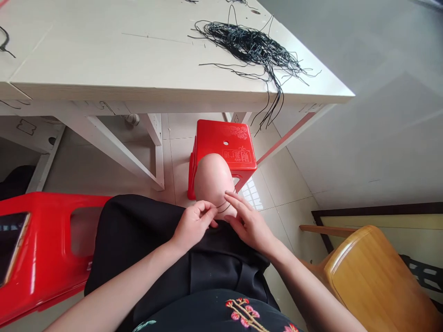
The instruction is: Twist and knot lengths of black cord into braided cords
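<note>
A thin black cord lies looped over the person's bare knee. My left hand is closed in a pinch on the cord at the knee's left side. At the right side, my right hand rests by the cord, its index and middle fingers stretched out against the knee and its thumb apart. Whether those right fingertips also touch the cord is hard to make out. Black trousers or a skirt cover the lap just below both hands.
A tangled bundle of black cords lies on the white table, some ends hanging over its front edge. A red stool stands beneath. Another red stool bears a phone at left; a wooden chair stands right.
</note>
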Available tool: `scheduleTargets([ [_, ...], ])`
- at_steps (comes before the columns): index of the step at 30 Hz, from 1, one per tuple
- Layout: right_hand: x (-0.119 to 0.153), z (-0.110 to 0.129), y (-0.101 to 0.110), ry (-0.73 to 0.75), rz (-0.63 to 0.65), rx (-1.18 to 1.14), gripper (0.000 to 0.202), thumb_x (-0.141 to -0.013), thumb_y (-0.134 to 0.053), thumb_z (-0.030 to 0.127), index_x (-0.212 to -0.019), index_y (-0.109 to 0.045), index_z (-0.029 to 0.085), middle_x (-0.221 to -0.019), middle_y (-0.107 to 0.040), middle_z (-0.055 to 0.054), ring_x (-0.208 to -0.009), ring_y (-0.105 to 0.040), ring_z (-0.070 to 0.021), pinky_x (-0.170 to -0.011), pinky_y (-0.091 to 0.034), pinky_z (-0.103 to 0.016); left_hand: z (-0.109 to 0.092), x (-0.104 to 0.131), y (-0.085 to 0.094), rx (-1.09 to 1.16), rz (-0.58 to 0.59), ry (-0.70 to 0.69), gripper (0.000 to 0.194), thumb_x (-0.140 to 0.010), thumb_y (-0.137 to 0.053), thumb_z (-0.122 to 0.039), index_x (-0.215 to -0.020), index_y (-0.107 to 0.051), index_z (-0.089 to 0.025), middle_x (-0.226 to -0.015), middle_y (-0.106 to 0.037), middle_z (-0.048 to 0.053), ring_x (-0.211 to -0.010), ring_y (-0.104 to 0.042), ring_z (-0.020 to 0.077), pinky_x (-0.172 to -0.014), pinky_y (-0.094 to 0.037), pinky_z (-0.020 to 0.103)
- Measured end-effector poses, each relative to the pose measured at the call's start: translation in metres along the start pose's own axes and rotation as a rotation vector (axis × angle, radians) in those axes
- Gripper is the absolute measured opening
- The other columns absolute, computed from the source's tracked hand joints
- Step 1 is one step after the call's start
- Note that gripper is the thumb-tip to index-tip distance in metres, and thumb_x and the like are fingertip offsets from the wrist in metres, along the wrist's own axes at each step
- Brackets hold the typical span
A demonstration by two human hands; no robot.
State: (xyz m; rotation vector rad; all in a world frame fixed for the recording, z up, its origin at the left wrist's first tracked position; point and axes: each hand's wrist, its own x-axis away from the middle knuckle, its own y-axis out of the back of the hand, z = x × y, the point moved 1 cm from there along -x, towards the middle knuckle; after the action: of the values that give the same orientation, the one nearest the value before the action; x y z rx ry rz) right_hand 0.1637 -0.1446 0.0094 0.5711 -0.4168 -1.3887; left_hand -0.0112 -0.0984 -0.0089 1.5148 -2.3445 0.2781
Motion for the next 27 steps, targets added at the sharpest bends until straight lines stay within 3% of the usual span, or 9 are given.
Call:
scheduleTargets([
  [3, -0.01, 0.012, -0.006, 0.068, 0.146, 0.028, 0.03, -0.092, -0.044, 0.02, -0.118, -0.058, 0.02, -0.119, -0.062, -0.01, -0.1, -0.063, -0.0176, -0.083, -0.052, -0.03, 0.0, 0.006, -0.005, -0.072, 0.034, -0.108, 0.021, -0.083, -0.056, -0.036, -0.08, -0.061, -0.016, -0.076, -0.061, 0.001, -0.055, -0.062, 0.0105, -0.053, -0.047, 0.023],
  [7, -0.004, 0.011, -0.005, -0.107, 0.19, 0.079, 0.022, -0.093, -0.046, 0.026, -0.09, -0.066, 0.017, -0.085, -0.068, -0.006, -0.076, -0.063, -0.0158, -0.07, -0.049, -0.027, 0.001, 0.011, -0.004, -0.131, 0.01, -0.134, 0.02, -0.085, -0.053, -0.034, -0.079, -0.059, -0.017, -0.076, -0.062, 0.001, -0.054, -0.063, 0.0102, -0.053, -0.047, 0.022],
  [11, 0.01, 0.009, 0.004, -0.286, 0.322, 0.018, 0.021, -0.091, -0.047, 0.027, -0.082, -0.064, 0.018, -0.074, -0.067, -0.002, -0.066, -0.058, -0.0125, -0.063, -0.043, -0.024, 0.005, 0.015, -0.001, -0.151, 0.087, 0.024, 0.019, -0.084, -0.054, -0.033, -0.078, -0.058, -0.016, -0.073, -0.063, 0.0, -0.054, -0.065, 0.0113, -0.054, -0.049, 0.022],
  [16, 0.012, 0.002, 0.015, -0.327, 0.486, -0.084, 0.018, -0.087, -0.05, 0.027, -0.084, -0.065, 0.018, -0.075, -0.064, 0.0, -0.066, -0.053, -0.0101, -0.062, -0.041, -0.021, 0.009, 0.017, 0.0, -0.051, 0.132, 0.182, 0.019, -0.082, -0.057, -0.035, -0.079, -0.058, -0.016, -0.078, -0.067, 0.001, -0.054, -0.066, 0.0108, -0.055, -0.05, 0.022],
  [21, -0.002, -0.019, 0.028, -0.369, 0.498, -0.163, 0.025, -0.086, -0.052, 0.039, -0.082, -0.066, 0.018, -0.062, -0.057, 0.002, -0.054, -0.045, -0.0088, -0.052, -0.037, -0.021, 0.011, 0.013, -0.001, 0.053, 0.057, 0.178, 0.018, -0.078, -0.062, -0.033, -0.075, -0.059, -0.016, -0.074, -0.068, 0.001, -0.049, -0.063, 0.009, -0.049, -0.046, 0.02],
  [27, -0.022, -0.041, 0.039, -0.271, 0.346, -0.039, 0.023, -0.081, -0.059, 0.041, -0.08, -0.07, 0.021, -0.065, -0.065, 0.002, -0.055, -0.05, -0.0104, -0.055, -0.042, -0.023, 0.011, 0.011, -0.003, 0.185, -0.039, 0.208, 0.019, -0.073, -0.067, -0.033, -0.072, -0.061, -0.015, -0.07, -0.068, 0.001, -0.046, -0.058, 0.0075, -0.046, -0.045, 0.019],
])
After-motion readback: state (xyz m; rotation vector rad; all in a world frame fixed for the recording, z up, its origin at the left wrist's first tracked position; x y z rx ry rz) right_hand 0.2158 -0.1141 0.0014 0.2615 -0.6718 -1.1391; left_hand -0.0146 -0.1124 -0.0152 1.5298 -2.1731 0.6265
